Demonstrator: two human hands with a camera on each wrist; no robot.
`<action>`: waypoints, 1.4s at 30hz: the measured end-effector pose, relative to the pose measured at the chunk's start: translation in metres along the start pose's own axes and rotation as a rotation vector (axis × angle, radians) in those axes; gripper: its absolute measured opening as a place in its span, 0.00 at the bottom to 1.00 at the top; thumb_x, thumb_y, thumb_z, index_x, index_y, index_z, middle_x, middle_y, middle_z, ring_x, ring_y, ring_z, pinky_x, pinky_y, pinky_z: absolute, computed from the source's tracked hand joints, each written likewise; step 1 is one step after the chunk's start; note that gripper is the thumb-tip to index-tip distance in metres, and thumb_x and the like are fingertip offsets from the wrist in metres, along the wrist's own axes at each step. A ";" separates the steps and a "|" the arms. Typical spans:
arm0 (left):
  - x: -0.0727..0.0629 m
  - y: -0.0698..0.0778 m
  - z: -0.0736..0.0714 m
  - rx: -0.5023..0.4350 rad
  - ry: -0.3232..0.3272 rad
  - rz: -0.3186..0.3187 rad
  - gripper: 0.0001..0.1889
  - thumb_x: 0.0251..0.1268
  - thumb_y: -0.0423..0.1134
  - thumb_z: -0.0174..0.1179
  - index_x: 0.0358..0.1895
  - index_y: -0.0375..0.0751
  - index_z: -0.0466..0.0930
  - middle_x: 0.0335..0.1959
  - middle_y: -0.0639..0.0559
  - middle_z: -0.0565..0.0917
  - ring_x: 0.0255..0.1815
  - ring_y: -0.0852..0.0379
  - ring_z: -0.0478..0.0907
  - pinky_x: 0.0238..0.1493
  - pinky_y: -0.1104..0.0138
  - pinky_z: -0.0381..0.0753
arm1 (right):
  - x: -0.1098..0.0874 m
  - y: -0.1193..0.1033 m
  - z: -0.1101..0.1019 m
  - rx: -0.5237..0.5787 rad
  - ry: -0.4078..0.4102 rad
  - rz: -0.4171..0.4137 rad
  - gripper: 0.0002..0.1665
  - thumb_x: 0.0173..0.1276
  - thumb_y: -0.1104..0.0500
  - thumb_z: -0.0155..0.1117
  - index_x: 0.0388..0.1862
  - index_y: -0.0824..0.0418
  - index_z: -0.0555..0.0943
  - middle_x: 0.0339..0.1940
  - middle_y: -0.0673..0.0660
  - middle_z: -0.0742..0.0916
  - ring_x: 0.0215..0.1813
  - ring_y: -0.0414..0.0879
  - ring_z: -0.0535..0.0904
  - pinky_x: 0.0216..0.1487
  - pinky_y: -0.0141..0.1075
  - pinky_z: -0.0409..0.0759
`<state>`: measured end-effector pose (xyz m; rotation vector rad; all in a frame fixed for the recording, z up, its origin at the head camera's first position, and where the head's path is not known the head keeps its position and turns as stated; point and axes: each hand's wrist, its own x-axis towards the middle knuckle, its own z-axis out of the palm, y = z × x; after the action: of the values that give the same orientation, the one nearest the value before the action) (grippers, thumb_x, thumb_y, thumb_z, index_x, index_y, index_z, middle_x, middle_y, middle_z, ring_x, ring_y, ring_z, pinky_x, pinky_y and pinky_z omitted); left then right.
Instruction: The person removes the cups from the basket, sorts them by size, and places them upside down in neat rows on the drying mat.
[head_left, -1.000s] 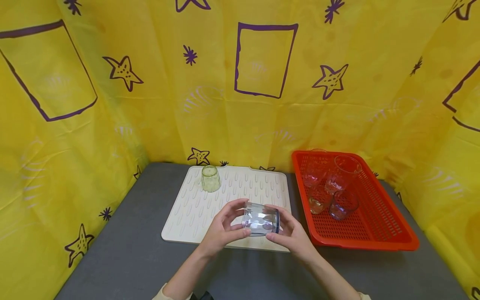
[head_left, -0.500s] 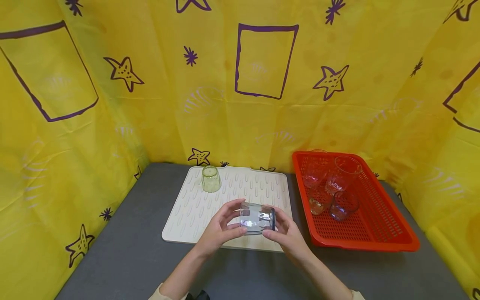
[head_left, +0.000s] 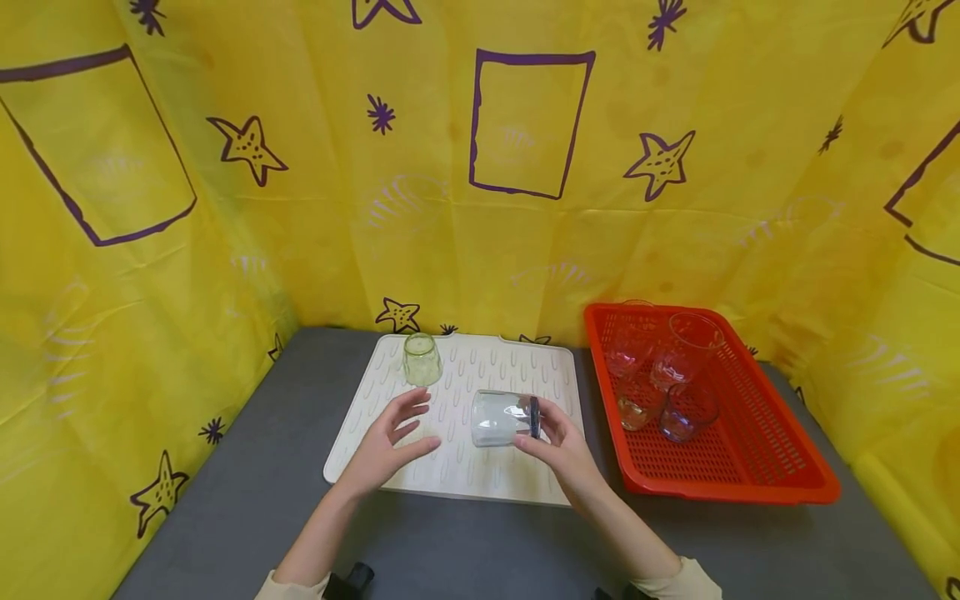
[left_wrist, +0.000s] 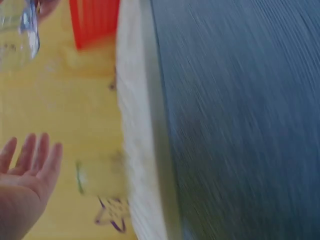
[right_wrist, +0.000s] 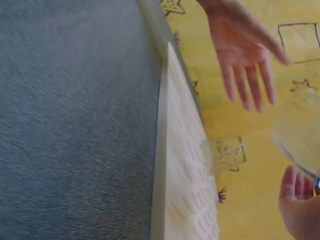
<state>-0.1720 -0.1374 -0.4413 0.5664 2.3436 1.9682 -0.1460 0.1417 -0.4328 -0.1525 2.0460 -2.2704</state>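
Note:
A clear glass tumbler (head_left: 498,418) with a thick bluish base lies sideways in the air above the white drying mat (head_left: 457,483). My right hand (head_left: 561,450) grips it by the base end, thumb in front and fingers behind; its mouth faces left. Apart from the glass, to its left, my left hand (head_left: 390,442) holds nothing and its fingers are spread. The left wrist view shows that left hand (left_wrist: 27,182) with straight fingers. A greenish glass (head_left: 422,360) stands upside down at the mat's back left corner.
A red plastic basket (head_left: 727,487) stands right of the mat, with several glasses (head_left: 686,410) inside. The grey table (head_left: 247,467) runs around both. A yellow patterned cloth (head_left: 337,208) hangs behind and at the sides.
My left hand has let go of the tumbler and moved left. My right hand has carried the tumbler slightly left and up in the view. The basket and greenish glass stay put.

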 end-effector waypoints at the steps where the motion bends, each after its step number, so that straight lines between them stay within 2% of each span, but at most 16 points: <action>1: 0.000 -0.003 -0.006 0.027 0.038 -0.031 0.38 0.56 0.35 0.71 0.70 0.41 0.63 0.67 0.43 0.70 0.68 0.40 0.66 0.68 0.48 0.62 | 0.003 0.001 0.000 -0.012 0.020 0.006 0.38 0.60 0.62 0.70 0.68 0.64 0.67 0.67 0.62 0.73 0.69 0.56 0.67 0.65 0.46 0.70; 4: 0.002 -0.012 -0.022 0.121 0.159 -0.141 0.39 0.56 0.40 0.72 0.69 0.38 0.63 0.67 0.40 0.70 0.68 0.42 0.66 0.69 0.48 0.60 | 0.014 0.003 0.003 -0.051 0.073 0.019 0.38 0.60 0.61 0.71 0.68 0.64 0.68 0.68 0.62 0.73 0.70 0.57 0.66 0.67 0.50 0.67; 7: 0.002 -0.018 -0.036 0.209 0.256 -0.241 0.40 0.57 0.44 0.72 0.69 0.36 0.62 0.67 0.37 0.69 0.68 0.42 0.64 0.70 0.49 0.59 | 0.026 0.005 0.006 -0.081 0.109 0.027 0.38 0.60 0.59 0.72 0.67 0.64 0.69 0.66 0.62 0.74 0.68 0.57 0.67 0.67 0.50 0.67; 10: -0.001 -0.022 -0.048 0.275 0.314 -0.320 0.41 0.58 0.46 0.71 0.70 0.33 0.60 0.69 0.35 0.66 0.70 0.40 0.60 0.71 0.50 0.57 | 0.036 0.006 0.011 -0.125 0.143 0.036 0.37 0.59 0.57 0.73 0.66 0.63 0.70 0.62 0.61 0.76 0.64 0.55 0.69 0.64 0.50 0.70; 13: -0.004 -0.026 -0.057 0.323 0.342 -0.383 0.43 0.58 0.47 0.70 0.71 0.32 0.57 0.70 0.33 0.62 0.72 0.38 0.57 0.71 0.49 0.56 | 0.047 0.007 0.015 -0.177 0.166 0.039 0.38 0.59 0.56 0.74 0.66 0.62 0.71 0.61 0.60 0.77 0.62 0.54 0.69 0.62 0.50 0.71; 20: -0.009 -0.035 -0.068 0.375 0.314 -0.484 0.46 0.59 0.48 0.68 0.72 0.29 0.54 0.69 0.29 0.59 0.69 0.35 0.58 0.66 0.45 0.60 | 0.076 0.011 0.024 -0.278 0.218 0.051 0.40 0.55 0.56 0.76 0.66 0.61 0.72 0.58 0.60 0.78 0.59 0.54 0.70 0.54 0.46 0.74; 30: -0.008 -0.040 -0.071 0.375 0.263 -0.496 0.47 0.58 0.47 0.69 0.72 0.25 0.53 0.67 0.28 0.62 0.67 0.35 0.61 0.64 0.46 0.62 | 0.120 0.017 0.033 -0.478 0.259 0.028 0.41 0.51 0.53 0.78 0.64 0.61 0.74 0.55 0.60 0.78 0.54 0.53 0.72 0.49 0.45 0.73; 36: -0.008 -0.041 -0.070 0.380 0.267 -0.508 0.46 0.58 0.46 0.69 0.71 0.24 0.54 0.66 0.27 0.64 0.67 0.34 0.62 0.66 0.46 0.62 | 0.137 0.022 0.035 -0.526 0.248 0.000 0.43 0.51 0.54 0.78 0.66 0.64 0.72 0.59 0.62 0.77 0.56 0.55 0.72 0.53 0.47 0.73; 42: -0.008 -0.044 -0.070 0.385 0.263 -0.523 0.44 0.59 0.47 0.68 0.71 0.26 0.55 0.67 0.28 0.64 0.67 0.35 0.61 0.66 0.46 0.62 | 0.151 0.029 0.040 -0.579 0.229 -0.037 0.42 0.50 0.56 0.78 0.64 0.65 0.74 0.62 0.64 0.75 0.59 0.57 0.73 0.58 0.49 0.73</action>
<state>-0.1931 -0.2120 -0.4709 -0.3075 2.6743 1.4411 -0.2913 0.0803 -0.4547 0.0398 2.7875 -1.7091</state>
